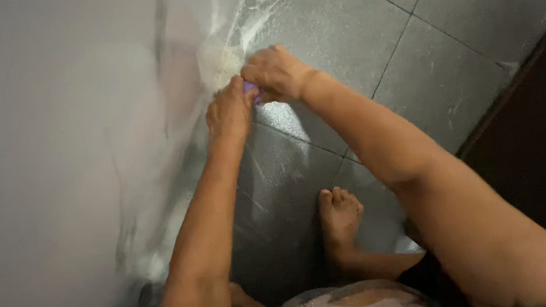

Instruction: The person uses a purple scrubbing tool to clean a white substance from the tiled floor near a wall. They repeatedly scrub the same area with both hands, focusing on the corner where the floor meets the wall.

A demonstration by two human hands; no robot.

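Observation:
Both my hands meet low down against a pale grey wall point(56, 159), where it joins the tiled floor. My left hand point(229, 108) and my right hand point(276, 73) are closed together on a small purple object point(251, 87), of which only a sliver shows between the fingers. White soapy streaks point(235, 25) smear the wall and floor just beyond the hands. What the purple thing is cannot be made out.
The floor is of large grey tiles point(450, 72), wet and shiny near the hands. My bare foot point(339, 217) stands on a tile below the hands. A dark brown door or cabinet edge point(534, 130) runs along the right.

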